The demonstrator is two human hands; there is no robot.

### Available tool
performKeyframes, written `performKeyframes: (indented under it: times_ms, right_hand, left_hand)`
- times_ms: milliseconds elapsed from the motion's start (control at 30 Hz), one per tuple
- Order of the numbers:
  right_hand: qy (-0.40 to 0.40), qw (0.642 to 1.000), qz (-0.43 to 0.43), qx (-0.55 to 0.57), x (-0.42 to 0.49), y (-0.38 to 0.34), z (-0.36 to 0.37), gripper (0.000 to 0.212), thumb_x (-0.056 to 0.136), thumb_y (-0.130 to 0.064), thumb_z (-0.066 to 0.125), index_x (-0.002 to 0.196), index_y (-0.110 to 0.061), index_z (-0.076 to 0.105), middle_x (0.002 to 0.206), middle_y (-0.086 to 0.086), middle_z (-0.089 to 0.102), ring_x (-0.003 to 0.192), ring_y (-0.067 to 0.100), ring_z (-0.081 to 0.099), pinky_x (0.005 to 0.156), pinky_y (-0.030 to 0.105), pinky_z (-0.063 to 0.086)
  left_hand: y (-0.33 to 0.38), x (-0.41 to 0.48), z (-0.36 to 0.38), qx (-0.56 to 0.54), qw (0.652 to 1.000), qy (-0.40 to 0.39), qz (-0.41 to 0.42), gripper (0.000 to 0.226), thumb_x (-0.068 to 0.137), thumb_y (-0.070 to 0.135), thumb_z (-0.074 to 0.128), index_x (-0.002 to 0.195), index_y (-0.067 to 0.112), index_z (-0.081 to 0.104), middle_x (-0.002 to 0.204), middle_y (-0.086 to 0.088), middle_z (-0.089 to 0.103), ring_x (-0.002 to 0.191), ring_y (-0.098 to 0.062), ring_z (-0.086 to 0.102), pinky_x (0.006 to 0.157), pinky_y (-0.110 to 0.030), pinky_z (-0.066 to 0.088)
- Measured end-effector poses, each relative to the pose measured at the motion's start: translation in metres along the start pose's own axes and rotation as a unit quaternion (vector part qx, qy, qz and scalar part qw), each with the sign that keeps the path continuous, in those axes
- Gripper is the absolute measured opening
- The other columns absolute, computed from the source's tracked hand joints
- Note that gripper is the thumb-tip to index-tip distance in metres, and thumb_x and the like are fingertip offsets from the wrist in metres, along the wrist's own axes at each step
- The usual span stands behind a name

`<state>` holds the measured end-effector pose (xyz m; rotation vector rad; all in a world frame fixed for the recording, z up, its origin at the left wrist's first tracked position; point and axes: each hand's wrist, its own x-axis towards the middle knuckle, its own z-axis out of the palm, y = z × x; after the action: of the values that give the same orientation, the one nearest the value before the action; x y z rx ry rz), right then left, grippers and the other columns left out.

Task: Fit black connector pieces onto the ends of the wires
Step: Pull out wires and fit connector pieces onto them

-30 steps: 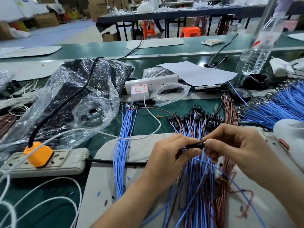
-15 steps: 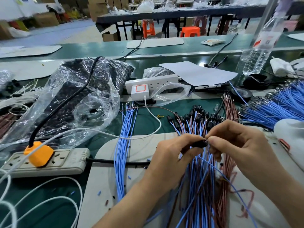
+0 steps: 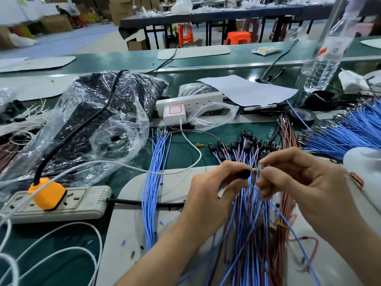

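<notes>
- Main risk: the wire tip (image 3: 256, 168) goes in crooked and bends. Cause: tip and black connector (image 3: 244, 174) are both held in mid-air w/ no rest under them, so a small wobble puts them off-line.
- 2nd risk: the connector slips from the pinch and drops into the finished wires (image 3: 247, 145) right under it. It'd be hard to pick out among the other black caps.
- 3rd risk: the blue wire (image 3: 288, 226) trailing from the right hand crosses the heap and could snag, dragging the tip off-line.
- Left hand (image 3: 208, 195): well right of the power strip (image 3: 61, 205). Thumb + forefinger are closed in a pinch on the connector, other fingers curled under.
- Right hand (image 3: 305, 182): further right of the strip, facing the left hand. Thumb + forefinger pinch the wire just behind its tip; the rest are loosely curled and hold nothing else.
- Connector + tip meet betw. the two hands, right of the strip and raised over the heap. Tip looks to be at the connector's mouth, but blur hides whether it's inside yet.
- Spare blue wires (image 3: 154, 182) lie betw. the strip and the hands, untouched.
</notes>
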<state>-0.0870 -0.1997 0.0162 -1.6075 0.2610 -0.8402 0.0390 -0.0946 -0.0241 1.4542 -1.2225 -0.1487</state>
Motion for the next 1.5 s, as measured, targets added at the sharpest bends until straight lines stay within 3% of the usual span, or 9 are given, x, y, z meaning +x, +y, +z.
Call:
performKeyframes:
  times_ms: [167,300,533,800,900,1133,1300,1500]
  right_hand:
    - [-0.012,1.000,0.001,-0.020,-0.003,0.001,0.002,0.013,0.073,-0.020,0.068,0.083,-0.011,0.069,0.062,0.010,0.069,0.050,0.022,0.065,0.051,0.022,0.054]
    - [0.001,0.995,-0.021,-0.102,-0.004,0.003,0.000,0.012,0.073,-0.029,0.074,0.080,-0.021,0.069,0.063,0.003,0.070,0.051,0.017,0.067,0.053,0.020,0.055]
    - [-0.020,0.956,-0.123,-0.267,-0.002,0.006,-0.002,0.017,0.076,-0.010,0.073,0.082,-0.026,0.067,0.077,-0.012,0.069,0.062,0.001,0.067,0.063,0.010,0.052]
    - [-0.026,0.993,0.053,-0.099,0.001,0.004,-0.006,0.004,0.076,-0.003,0.071,0.075,-0.004,0.067,0.061,0.015,0.067,0.046,0.022,0.063,0.047,0.025,0.054]
    - [-0.012,0.995,0.094,-0.025,0.002,0.005,-0.005,0.018,0.068,-0.014,0.067,0.074,0.003,0.064,0.059,0.019,0.066,0.045,0.025,0.062,0.044,0.027,0.052]
    - [-0.019,0.995,0.091,-0.031,0.004,0.005,-0.001,0.019,0.066,-0.012,0.066,0.078,0.003,0.064,0.061,0.015,0.067,0.048,0.020,0.064,0.049,0.023,0.054]
    - [-0.022,0.988,0.153,0.004,0.005,0.004,-0.006,0.022,0.066,-0.014,0.067,0.073,0.007,0.062,0.056,0.018,0.063,0.043,0.023,0.058,0.042,0.024,0.050]
    - [-0.058,0.973,0.220,0.047,0.008,0.002,-0.009,0.012,0.059,-0.019,0.071,0.062,-0.007,0.070,0.057,0.019,0.062,0.042,0.022,0.056,0.040,0.023,0.047]
  left_hand:
    - [0.001,0.000,0.000,0.009,1.000,-0.004,0.010,0.021,0.084,0.005,0.065,0.105,0.008,0.067,0.090,0.002,0.071,0.085,-0.008,0.068,0.078,-0.026,0.055]
    - [0.000,0.001,0.000,0.031,0.999,-0.006,0.025,0.021,0.083,0.007,0.067,0.104,0.008,0.069,0.091,0.001,0.070,0.084,-0.010,0.066,0.076,-0.030,0.054]
    - [0.000,0.003,-0.004,0.081,0.995,-0.017,0.047,0.025,0.083,0.012,0.067,0.108,0.008,0.069,0.088,-0.002,0.067,0.072,-0.017,0.061,0.065,-0.033,0.051]
    - [0.002,0.002,-0.002,0.092,0.994,-0.018,0.052,0.025,0.084,0.014,0.065,0.108,0.009,0.070,0.082,-0.002,0.065,0.073,-0.016,0.058,0.066,-0.031,0.048]
    - [0.002,0.003,-0.002,0.096,0.994,-0.010,0.056,0.024,0.083,0.014,0.066,0.105,0.008,0.071,0.082,0.000,0.065,0.073,-0.008,0.056,0.067,-0.022,0.046]
    - [0.000,0.002,-0.002,0.093,0.994,-0.005,0.051,0.023,0.084,0.020,0.066,0.101,0.007,0.072,0.085,0.001,0.068,0.076,-0.007,0.059,0.069,-0.020,0.047]
    - [0.001,0.003,-0.002,0.111,0.992,-0.003,0.067,0.021,0.082,0.018,0.069,0.100,0.009,0.072,0.080,0.016,0.053,0.072,0.006,0.046,0.068,-0.008,0.036]
    - [0.002,0.002,-0.001,0.106,0.992,-0.003,0.071,0.021,0.081,0.019,0.070,0.099,0.010,0.073,0.077,0.009,0.061,0.069,-0.001,0.051,0.065,-0.010,0.038]
